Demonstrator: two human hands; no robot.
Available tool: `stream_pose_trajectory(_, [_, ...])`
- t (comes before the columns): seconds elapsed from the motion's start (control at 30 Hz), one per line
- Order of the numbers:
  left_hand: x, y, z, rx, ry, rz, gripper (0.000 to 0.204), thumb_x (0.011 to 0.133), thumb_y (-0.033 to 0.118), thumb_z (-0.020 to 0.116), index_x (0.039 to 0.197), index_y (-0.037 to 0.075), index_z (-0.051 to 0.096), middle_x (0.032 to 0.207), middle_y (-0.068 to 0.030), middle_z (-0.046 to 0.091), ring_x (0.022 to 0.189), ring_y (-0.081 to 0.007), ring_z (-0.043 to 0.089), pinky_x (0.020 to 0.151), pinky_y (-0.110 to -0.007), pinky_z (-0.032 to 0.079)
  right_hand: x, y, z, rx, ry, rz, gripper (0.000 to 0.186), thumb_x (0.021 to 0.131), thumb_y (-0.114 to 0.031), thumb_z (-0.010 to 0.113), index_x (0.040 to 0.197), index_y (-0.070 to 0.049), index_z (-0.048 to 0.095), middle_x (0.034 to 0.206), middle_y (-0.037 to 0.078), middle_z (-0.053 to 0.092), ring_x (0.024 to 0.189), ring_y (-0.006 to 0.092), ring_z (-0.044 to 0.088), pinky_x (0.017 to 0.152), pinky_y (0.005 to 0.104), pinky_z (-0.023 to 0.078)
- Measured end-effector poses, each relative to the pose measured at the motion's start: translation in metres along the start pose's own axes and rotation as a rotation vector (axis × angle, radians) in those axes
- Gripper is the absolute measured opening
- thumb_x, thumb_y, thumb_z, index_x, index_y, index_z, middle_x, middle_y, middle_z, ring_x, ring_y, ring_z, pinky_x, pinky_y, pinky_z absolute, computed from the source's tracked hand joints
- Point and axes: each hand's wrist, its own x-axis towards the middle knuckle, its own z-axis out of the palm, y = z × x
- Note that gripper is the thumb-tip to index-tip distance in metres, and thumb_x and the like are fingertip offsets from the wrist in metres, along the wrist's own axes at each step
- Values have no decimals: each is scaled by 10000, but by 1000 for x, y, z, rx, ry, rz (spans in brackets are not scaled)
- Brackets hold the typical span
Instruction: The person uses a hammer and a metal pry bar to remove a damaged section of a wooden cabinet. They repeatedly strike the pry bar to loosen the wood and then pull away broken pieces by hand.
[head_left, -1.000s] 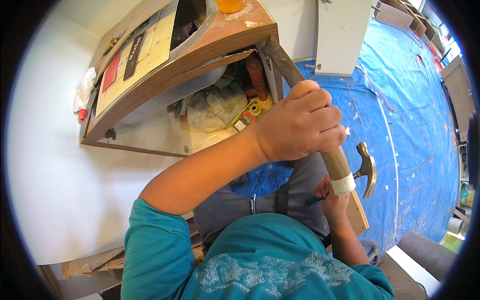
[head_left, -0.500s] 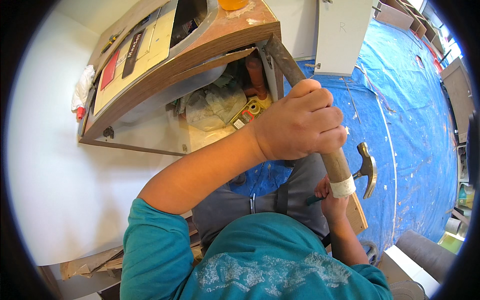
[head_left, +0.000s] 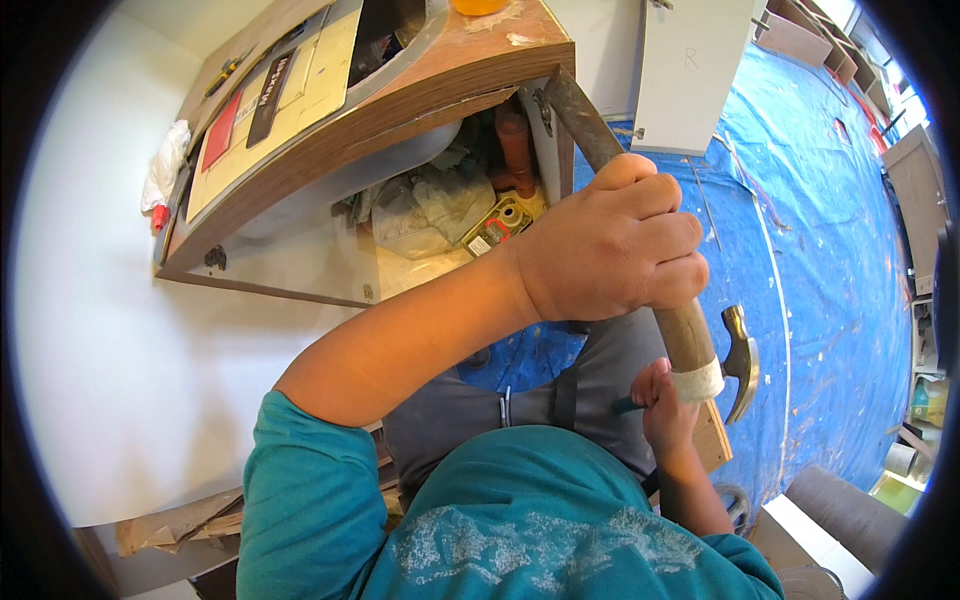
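Chisel (head_left: 687, 342), clenched in the left hand (head_left: 615, 240), is reaching forward from that grip to the cabinet (head_left: 500, 80); whether its tip is touching cannot be told. Behind the grip, the right hand (head_left: 672, 405) is clasping a hammer (head_left: 741, 365), whose head is now sitting lower beside the white-wrapped butt, suggesting no blow is landing.

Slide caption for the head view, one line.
Left hand grips a white-ended bar near the open cabinet; right hand holds a claw hammer.
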Motion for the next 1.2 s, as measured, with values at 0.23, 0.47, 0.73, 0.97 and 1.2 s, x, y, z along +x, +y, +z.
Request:
stream_pose_trajectory(0.23, [-1,0,1,-3,14,11,166,798,227,688,938,190,607,901,26,585,901,-204,584,882,-378,444,-18,-37,0,359,-77,-39,374,1059,-245,520,730,-80,449,633,38,424,580,171,408,578,331,366])
stream_pose_trajectory(0.47, [5,-1,-3,-13,-3,19,121,783,205,701,879,175,633,890,19,602,866,-219,598,826,-396,460,-23,-65,-14,-61,-251,-439,415,1058,-279,541,736,-20,495,659,127,570,550,234,531,529,379,434])
stream_pose_trajectory(0.73, [10,-6,-6,-1,-62,53,257,722,12,813,889,119,649,851,-35,607,780,-264,591,710,-421,455,-13,-40,-7,104,-215,-295,396,1029,-235,653,702,-37,548,631,107,509,541,277,483,517,395,395])
stream_pose_trajectory(0.97, [15,3,-10,59,-123,20,346,686,-33,831,902,137,623,837,-11,586,759,-241,571,692,-400,433,1,-37,-13,122,-164,-237,367,1053,-252,628,761,-30,605,657,92,575,554,255,566,525,373,448])
stream_pose_trajectory(1.2, [16,14,-15,112,-229,-73,364,799,-29,792,955,179,538,877,-1,561,811,-228,555,757,-415,460,14,-22,-16,192,-177,-203,365,1058,-239,620,763,-26,593,640,76,555,537,211,544,506,358,433])
